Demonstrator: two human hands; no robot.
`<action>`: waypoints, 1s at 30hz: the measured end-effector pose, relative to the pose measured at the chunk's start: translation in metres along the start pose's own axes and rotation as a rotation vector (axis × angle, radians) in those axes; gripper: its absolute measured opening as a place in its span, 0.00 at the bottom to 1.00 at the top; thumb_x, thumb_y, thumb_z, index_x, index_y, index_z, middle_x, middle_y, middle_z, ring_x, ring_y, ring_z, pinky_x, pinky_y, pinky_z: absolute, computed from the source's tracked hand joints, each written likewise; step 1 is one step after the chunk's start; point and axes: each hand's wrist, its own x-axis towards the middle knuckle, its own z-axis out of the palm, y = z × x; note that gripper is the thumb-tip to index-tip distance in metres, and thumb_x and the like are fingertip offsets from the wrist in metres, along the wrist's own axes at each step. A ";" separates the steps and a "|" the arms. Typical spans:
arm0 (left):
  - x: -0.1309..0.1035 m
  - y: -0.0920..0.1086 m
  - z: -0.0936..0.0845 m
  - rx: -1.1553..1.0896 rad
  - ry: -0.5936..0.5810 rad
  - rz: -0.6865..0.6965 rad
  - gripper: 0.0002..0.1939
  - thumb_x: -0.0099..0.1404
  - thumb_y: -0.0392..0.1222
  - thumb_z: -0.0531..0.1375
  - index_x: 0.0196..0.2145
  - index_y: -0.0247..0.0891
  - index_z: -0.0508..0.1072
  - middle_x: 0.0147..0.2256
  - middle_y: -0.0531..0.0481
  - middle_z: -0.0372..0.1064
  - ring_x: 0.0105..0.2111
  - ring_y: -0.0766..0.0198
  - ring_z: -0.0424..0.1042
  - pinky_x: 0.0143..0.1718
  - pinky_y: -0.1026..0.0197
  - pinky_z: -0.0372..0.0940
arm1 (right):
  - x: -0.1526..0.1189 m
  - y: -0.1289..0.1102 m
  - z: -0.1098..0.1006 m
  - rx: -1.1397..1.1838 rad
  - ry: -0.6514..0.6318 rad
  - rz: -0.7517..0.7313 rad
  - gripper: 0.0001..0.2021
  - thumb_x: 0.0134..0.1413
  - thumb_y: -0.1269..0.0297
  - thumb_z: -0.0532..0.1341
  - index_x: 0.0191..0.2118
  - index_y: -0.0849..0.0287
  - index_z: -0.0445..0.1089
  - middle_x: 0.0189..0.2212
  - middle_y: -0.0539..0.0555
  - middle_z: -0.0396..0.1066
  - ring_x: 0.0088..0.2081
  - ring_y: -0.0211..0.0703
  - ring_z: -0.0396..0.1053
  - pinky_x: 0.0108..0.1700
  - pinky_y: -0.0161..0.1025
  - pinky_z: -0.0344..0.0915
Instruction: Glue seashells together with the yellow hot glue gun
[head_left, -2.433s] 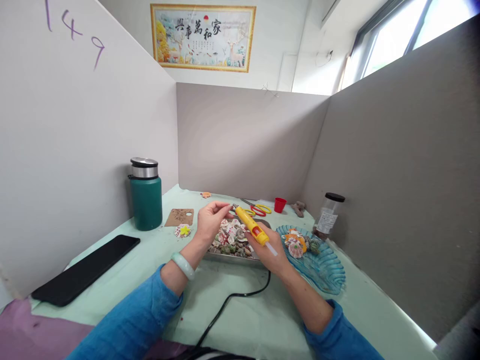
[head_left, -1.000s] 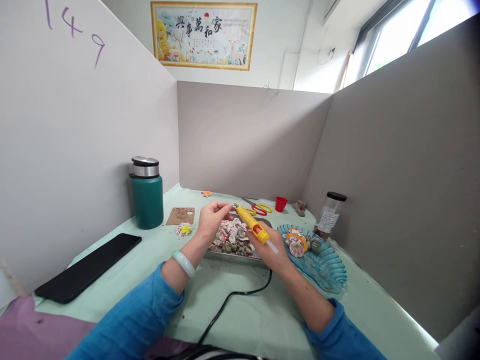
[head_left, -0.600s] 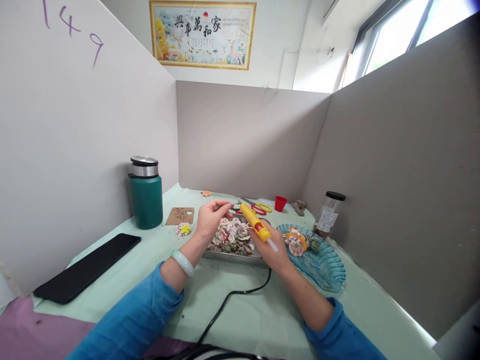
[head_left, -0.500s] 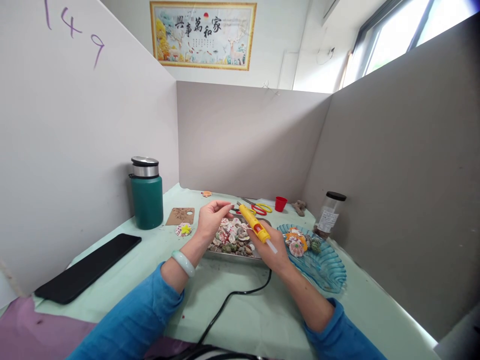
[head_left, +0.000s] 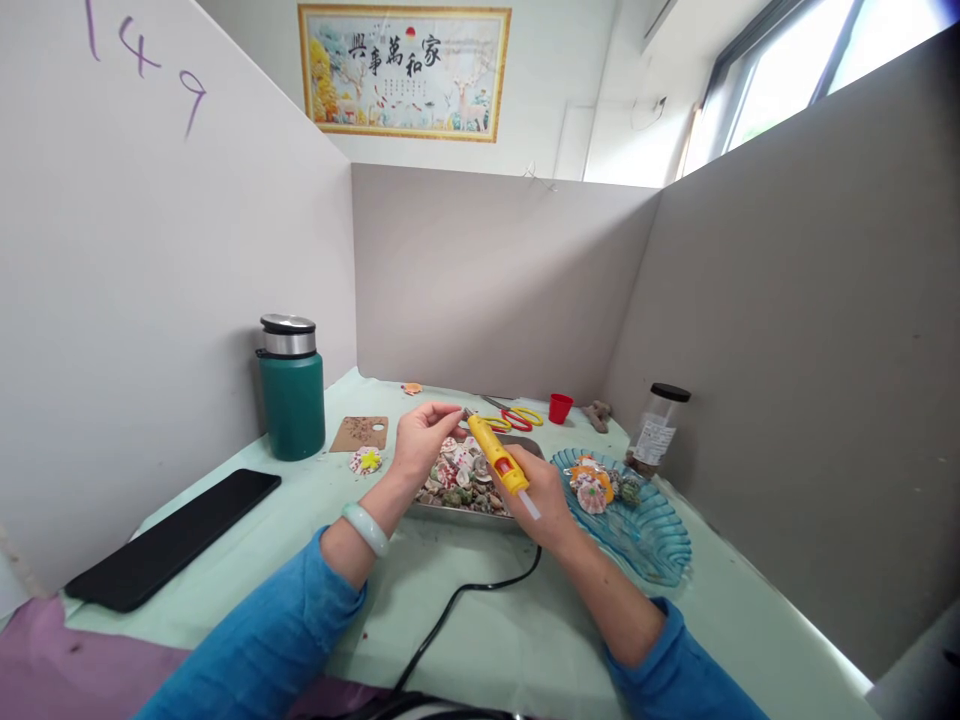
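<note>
My right hand is wrapped round a yellow hot glue gun, with a pale glue stick poking out of its rear end. The gun's nozzle points up and left, right by the fingertips of my left hand. Those fingers are pinched together; whatever they hold is too small and too hidden to make out. Below both hands lies a metal tray heaped with shells and small stones. A black cord trails from under my right hand toward the front edge.
On the left are a green flask, a black slab-like object, a brown card and a shell piece. Scissors and a red cup stand behind; a blue plate and jar are on the right.
My right hand has brought the glue gun a little to the left, so its nozzle is now at my left fingertips. The left hand has hardly moved.
</note>
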 end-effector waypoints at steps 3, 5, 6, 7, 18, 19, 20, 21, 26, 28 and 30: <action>0.000 0.000 0.000 -0.003 0.007 0.008 0.13 0.50 0.45 0.67 0.30 0.33 0.74 0.24 0.50 0.73 0.24 0.64 0.73 0.29 0.63 0.67 | -0.001 0.001 0.001 0.005 0.004 -0.022 0.06 0.52 0.68 0.56 0.37 0.58 0.68 0.32 0.53 0.72 0.32 0.43 0.67 0.35 0.36 0.61; 0.000 0.001 0.000 -0.004 0.012 0.011 0.13 0.49 0.45 0.67 0.30 0.33 0.74 0.24 0.50 0.73 0.24 0.64 0.73 0.29 0.63 0.67 | -0.001 0.001 0.002 0.015 0.011 -0.018 0.07 0.53 0.68 0.56 0.38 0.58 0.68 0.32 0.53 0.72 0.32 0.42 0.67 0.36 0.36 0.61; 0.000 0.001 0.000 -0.003 0.014 0.013 0.14 0.49 0.45 0.68 0.30 0.33 0.74 0.23 0.50 0.73 0.24 0.64 0.73 0.29 0.63 0.67 | -0.001 0.001 0.002 0.017 0.015 -0.011 0.07 0.53 0.68 0.55 0.38 0.58 0.68 0.32 0.53 0.72 0.32 0.42 0.67 0.36 0.36 0.61; 0.000 0.001 0.000 -0.001 0.015 0.014 0.14 0.49 0.45 0.68 0.30 0.33 0.74 0.22 0.50 0.72 0.23 0.64 0.72 0.29 0.63 0.67 | -0.001 0.001 0.001 0.016 0.019 -0.003 0.08 0.53 0.69 0.55 0.38 0.58 0.68 0.32 0.53 0.72 0.32 0.43 0.67 0.36 0.36 0.61; 0.000 0.001 0.000 0.018 0.001 0.030 0.13 0.51 0.45 0.67 0.31 0.34 0.73 0.22 0.50 0.72 0.24 0.64 0.72 0.29 0.63 0.66 | -0.001 0.001 0.001 -0.009 0.029 -0.022 0.10 0.51 0.69 0.55 0.39 0.58 0.68 0.34 0.54 0.72 0.34 0.43 0.68 0.36 0.36 0.61; 0.000 0.001 0.000 0.012 0.002 0.029 0.13 0.50 0.45 0.67 0.31 0.34 0.73 0.23 0.50 0.72 0.24 0.64 0.72 0.29 0.63 0.67 | -0.001 0.001 0.001 -0.009 0.025 -0.033 0.10 0.50 0.70 0.55 0.39 0.58 0.68 0.34 0.54 0.72 0.34 0.43 0.68 0.36 0.36 0.61; 0.000 0.001 0.001 0.005 0.002 0.027 0.13 0.50 0.45 0.67 0.31 0.34 0.73 0.24 0.50 0.73 0.24 0.65 0.72 0.29 0.63 0.67 | -0.001 0.001 0.001 -0.011 0.023 -0.044 0.10 0.50 0.70 0.55 0.39 0.58 0.68 0.34 0.53 0.72 0.34 0.43 0.68 0.36 0.36 0.61; 0.000 0.001 0.001 -0.001 0.004 0.025 0.13 0.50 0.45 0.67 0.30 0.34 0.73 0.24 0.50 0.73 0.24 0.65 0.72 0.29 0.63 0.67 | -0.001 0.001 0.001 -0.014 0.023 -0.050 0.10 0.49 0.70 0.56 0.39 0.58 0.68 0.34 0.53 0.72 0.34 0.43 0.69 0.36 0.35 0.61; -0.001 0.004 0.001 0.014 0.007 0.029 0.12 0.51 0.44 0.67 0.30 0.34 0.73 0.21 0.51 0.71 0.23 0.65 0.72 0.29 0.63 0.67 | -0.001 0.001 0.001 -0.025 0.043 -0.021 0.10 0.51 0.70 0.55 0.39 0.58 0.68 0.34 0.54 0.73 0.34 0.43 0.69 0.36 0.36 0.61; -0.001 0.004 0.001 0.018 0.004 0.034 0.12 0.51 0.44 0.66 0.31 0.34 0.73 0.21 0.51 0.71 0.23 0.65 0.72 0.29 0.63 0.66 | -0.001 0.001 0.000 -0.028 0.052 -0.014 0.09 0.51 0.70 0.55 0.39 0.58 0.68 0.34 0.53 0.73 0.33 0.43 0.68 0.36 0.36 0.61; -0.001 0.003 0.001 0.014 0.004 0.039 0.12 0.51 0.44 0.67 0.31 0.34 0.73 0.21 0.51 0.71 0.23 0.65 0.72 0.29 0.63 0.66 | -0.001 0.001 0.000 -0.028 0.046 -0.024 0.09 0.50 0.70 0.55 0.39 0.58 0.68 0.33 0.54 0.73 0.33 0.43 0.68 0.36 0.36 0.61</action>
